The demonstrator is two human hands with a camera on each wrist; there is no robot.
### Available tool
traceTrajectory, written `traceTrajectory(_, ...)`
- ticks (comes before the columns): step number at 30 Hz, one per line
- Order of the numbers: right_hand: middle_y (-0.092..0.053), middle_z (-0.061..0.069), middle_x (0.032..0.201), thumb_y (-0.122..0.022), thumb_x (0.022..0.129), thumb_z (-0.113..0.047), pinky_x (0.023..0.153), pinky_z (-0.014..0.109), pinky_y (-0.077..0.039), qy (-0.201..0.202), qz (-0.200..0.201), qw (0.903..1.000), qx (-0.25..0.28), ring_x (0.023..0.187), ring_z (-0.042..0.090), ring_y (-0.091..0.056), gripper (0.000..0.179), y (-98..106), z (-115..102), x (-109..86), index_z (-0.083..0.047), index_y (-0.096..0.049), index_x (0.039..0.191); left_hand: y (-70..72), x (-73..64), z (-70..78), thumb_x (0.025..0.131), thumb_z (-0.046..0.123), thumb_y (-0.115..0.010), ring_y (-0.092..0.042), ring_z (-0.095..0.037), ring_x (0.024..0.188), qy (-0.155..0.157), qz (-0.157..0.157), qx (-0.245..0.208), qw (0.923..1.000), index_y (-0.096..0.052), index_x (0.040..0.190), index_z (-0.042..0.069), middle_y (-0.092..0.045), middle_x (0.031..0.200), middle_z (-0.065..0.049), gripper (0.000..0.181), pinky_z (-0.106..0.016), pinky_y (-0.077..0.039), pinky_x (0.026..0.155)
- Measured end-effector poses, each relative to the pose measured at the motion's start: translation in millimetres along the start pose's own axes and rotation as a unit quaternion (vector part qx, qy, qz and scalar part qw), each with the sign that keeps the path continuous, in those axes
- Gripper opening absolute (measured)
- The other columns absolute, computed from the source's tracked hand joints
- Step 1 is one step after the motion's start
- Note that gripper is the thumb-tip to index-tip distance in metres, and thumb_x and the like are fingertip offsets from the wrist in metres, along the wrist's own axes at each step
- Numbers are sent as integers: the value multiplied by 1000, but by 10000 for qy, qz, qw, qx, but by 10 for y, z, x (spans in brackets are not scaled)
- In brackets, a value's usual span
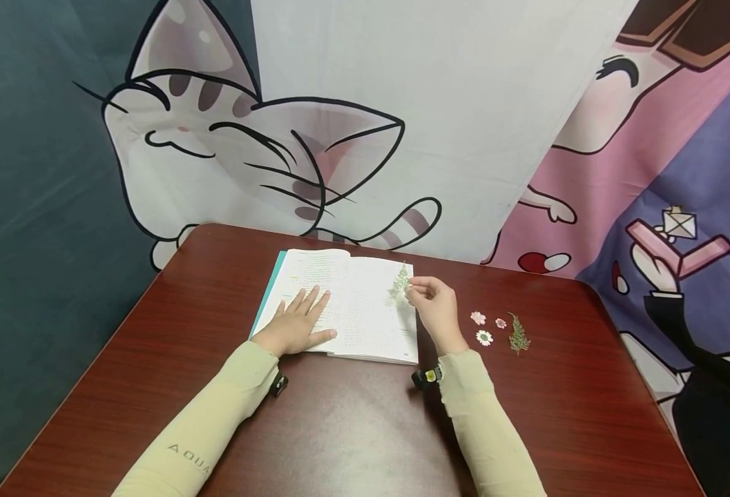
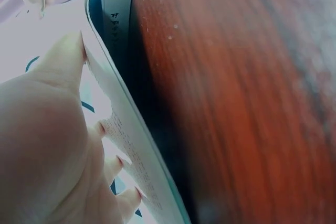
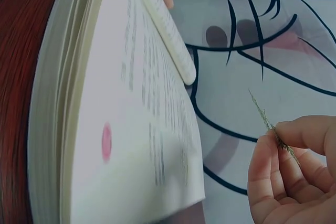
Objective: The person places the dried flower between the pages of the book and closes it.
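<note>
An open book (image 1: 373, 324) with a teal cover lies on the table, its pages filled with lines of text. My left hand (image 1: 296, 326) rests on the left page with fingers straight and spread. In the left wrist view its thumb and fingertips (image 2: 131, 198) press along the paper. Over the upper part of the right page, my right hand (image 1: 436, 307) pinches a green fern-like sprig (image 1: 399, 281) between thumb and index finger. The right wrist view shows this thin sprig (image 3: 261, 109) edge-on, its lower end partly hidden by the fingers.
To the right of the book on the reddish-brown table (image 1: 563, 386) lie a pink flower (image 1: 478, 317), a smaller pink flower (image 1: 501, 323), a white flower (image 1: 484, 337) and another green sprig (image 1: 517, 335). A cartoon-printed cloth (image 1: 464, 103) hangs behind the table's far edge.
</note>
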State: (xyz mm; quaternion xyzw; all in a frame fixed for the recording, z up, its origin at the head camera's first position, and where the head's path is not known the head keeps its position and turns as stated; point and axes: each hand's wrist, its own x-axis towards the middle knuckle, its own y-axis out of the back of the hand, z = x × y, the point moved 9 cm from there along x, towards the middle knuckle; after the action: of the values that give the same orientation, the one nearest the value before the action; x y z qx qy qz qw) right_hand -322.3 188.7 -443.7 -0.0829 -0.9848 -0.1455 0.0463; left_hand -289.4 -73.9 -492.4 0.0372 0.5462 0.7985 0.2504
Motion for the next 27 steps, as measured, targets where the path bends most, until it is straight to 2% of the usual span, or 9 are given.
traceTrajectory(2, -73, 22, 102, -68, 93, -1, 73, 22, -56, -83, -88, 9999, 96, 85, 26, -72, 20, -70, -31, -3, 4, -71, 112, -19, 13, -18, 103, 57, -47, -1, -42, 154, -4, -9, -4, 10000, -9, 164, 11, -2, 170, -16, 86, -69, -5, 117)
traceTrajectory(6, -73, 22, 101, -69, 93, -1, 77, 27, -58, -225, -234, 9990, 295, 90, 32, -72, 19, -202, -26, 8, 4, -71, 111, -11, 3, -12, 103, 57, -47, 0, -42, 154, -23, -6, -31, 10000, -9, 164, 10, -1, 170, -17, 86, -69, -5, 117)
traceTrajectory(13, -74, 14, 96, -70, 93, -6, 79, 31, -59, -473, -427, 9978, 183, 89, 28, -73, 16, -396, 60, 75, -1, -72, 108, 7, -6, 10, 103, 55, -47, -2, -44, 154, -50, -49, -26, 10000, -10, 164, 8, -3, 169, -19, 85, -70, -5, 117)
traceTrajectory(21, -74, 14, 97, -70, 93, -5, 77, 29, -60, -823, -566, 9945, 328, 87, 22, -73, 15, -607, 135, 139, 1, -73, 108, -40, 10, -41, 102, 62, -43, 2, -41, 155, -18, -111, -99, 9999, -7, 165, 13, 2, 170, -15, 88, -68, -1, 118)
traceTrajectory(27, -75, 13, 91, -71, 92, -6, 68, 26, -57, -866, -561, 9946, -140, 75, 17, -70, 14, -678, 182, 188, -1, -75, 104, -42, 7, -42, 101, 64, -43, 3, -41, 155, -55, -107, -154, 9998, -6, 165, 13, 2, 170, -15, 90, -69, 1, 118)
